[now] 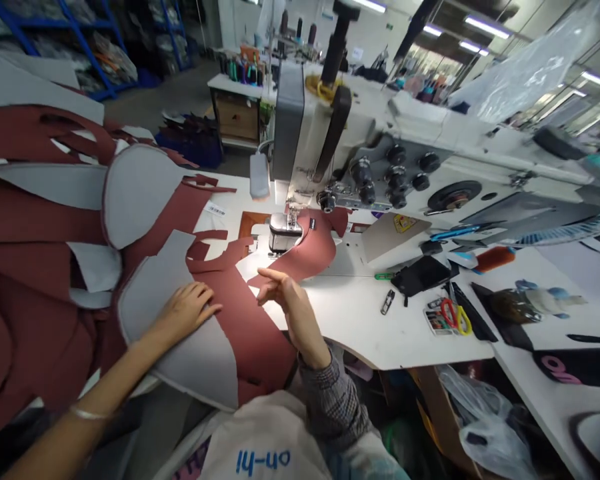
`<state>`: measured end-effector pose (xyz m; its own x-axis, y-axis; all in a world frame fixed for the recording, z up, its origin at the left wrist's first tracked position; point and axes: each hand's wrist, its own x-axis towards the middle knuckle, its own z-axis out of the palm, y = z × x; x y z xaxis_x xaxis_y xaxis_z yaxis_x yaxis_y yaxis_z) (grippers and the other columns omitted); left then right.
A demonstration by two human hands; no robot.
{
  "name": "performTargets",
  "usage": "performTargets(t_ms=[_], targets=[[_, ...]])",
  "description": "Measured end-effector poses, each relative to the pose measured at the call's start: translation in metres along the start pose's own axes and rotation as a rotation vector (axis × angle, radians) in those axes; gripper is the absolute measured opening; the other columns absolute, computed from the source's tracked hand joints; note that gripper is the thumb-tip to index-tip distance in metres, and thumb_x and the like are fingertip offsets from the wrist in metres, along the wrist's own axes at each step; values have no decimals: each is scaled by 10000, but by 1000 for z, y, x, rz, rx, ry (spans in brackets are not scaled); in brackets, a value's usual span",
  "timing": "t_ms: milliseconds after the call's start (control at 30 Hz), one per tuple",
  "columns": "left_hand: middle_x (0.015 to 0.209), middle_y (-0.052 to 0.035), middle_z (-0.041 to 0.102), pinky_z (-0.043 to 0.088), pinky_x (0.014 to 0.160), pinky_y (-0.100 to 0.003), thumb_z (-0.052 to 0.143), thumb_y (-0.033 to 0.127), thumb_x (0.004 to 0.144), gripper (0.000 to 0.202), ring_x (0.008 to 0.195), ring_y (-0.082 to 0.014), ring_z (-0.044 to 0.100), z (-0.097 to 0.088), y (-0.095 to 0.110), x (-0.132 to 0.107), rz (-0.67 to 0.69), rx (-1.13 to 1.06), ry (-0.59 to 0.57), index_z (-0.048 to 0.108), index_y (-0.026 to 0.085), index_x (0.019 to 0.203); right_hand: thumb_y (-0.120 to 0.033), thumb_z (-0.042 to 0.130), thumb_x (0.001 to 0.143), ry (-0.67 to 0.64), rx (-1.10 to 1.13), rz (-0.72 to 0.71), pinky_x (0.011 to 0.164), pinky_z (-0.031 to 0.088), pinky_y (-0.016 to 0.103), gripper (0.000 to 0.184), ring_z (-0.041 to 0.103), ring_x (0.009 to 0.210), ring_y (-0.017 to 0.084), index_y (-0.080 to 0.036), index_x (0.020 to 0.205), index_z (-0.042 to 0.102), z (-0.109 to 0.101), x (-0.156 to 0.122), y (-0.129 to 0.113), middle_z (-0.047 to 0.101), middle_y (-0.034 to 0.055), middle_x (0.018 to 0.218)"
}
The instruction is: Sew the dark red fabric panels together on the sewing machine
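My left hand (190, 307) lies flat, fingers spread, on a large cut piece of reddish-brown fabric with a grey panel (195, 363). Raised over the white table edge, my right hand (293, 303) has its index finger stretched out to the left and the other fingers loosely bent. Nothing shows in it. Just beyond is a curved reddish-brown fabric piece (313, 243) with a small dark label, lying beside the needle area of a sewing machine (310, 127). The machine's presser foot (291, 217) is close to that piece's left edge.
Reddish-brown and grey fabric pieces (40, 207) heap up on the left. On the right of the white table (350, 327) are a black phone-like object (423, 275), a small clipper (387, 302), red-and-yellow scissors (455, 317) and an orange thread spool (495, 259).
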<state>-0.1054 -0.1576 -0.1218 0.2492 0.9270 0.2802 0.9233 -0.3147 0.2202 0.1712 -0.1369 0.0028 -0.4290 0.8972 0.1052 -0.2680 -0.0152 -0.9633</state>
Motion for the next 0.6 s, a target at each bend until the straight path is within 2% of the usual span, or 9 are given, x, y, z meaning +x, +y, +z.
performTargets(t_ms=[67,167,200,300,367,400,500,567,600], targets=[[969,-107,655,486,853,-396,490,502,999,374,924,-265,601,10,-10,-2,115,57,18,662,178,920,-657,534,950,35,78,115,863,540,326,673,648,831,157,-174,1418,547,-8,19,24,682,73,950],[874,-65,631,449,808,-349,541,470,994,337,883,-237,573,20,-11,-2,254,61,16,642,190,838,-672,514,941,46,81,175,870,548,331,776,679,861,165,-174,1523,386,-29,47,55,698,120,1089],[804,-45,611,428,772,-333,546,447,999,344,823,-219,556,19,-8,-1,305,46,28,628,192,782,-671,465,957,110,33,158,862,555,335,750,688,878,174,-172,1511,393,-40,55,60,688,143,1146],[632,0,524,362,687,-313,509,290,1028,390,649,-171,460,6,15,4,454,-14,143,566,191,655,-615,251,1013,469,-301,96,882,558,345,653,689,1010,213,-144,1339,564,-78,76,60,649,191,1250],[584,7,475,325,643,-325,467,225,1033,420,601,-164,407,-8,45,9,538,-67,237,520,189,618,-560,260,1016,556,-482,94,907,546,349,602,690,1019,232,-139,1130,676,-96,80,52,702,181,1109],[578,4,460,308,620,-333,446,231,1037,434,594,-166,395,-15,64,11,583,-104,269,500,189,608,-531,323,1006,475,-539,95,901,545,351,541,698,966,234,-147,1021,704,-100,80,48,724,158,998],[560,-3,425,257,552,-353,353,324,1063,512,546,-167,348,-29,124,23,836,-240,328,477,197,583,-412,533,936,-4,-695,-51,919,532,349,326,689,881,216,-160,832,712,-86,72,40,727,99,877],[548,-1,398,239,517,-351,365,358,1057,533,521,-163,340,-31,159,31,983,-295,382,483,198,562,-361,561,929,-243,-792,-199,974,515,359,261,669,985,224,-160,916,728,-65,67,38,723,103,995],[541,4,377,231,500,-346,408,379,1044,535,508,-157,338,-31,174,35,1042,-320,418,481,198,546,-358,566,936,-278,-823,-247,990,512,363,259,656,1032,229,-163,981,730,-56,65,38,715,106,1045]])
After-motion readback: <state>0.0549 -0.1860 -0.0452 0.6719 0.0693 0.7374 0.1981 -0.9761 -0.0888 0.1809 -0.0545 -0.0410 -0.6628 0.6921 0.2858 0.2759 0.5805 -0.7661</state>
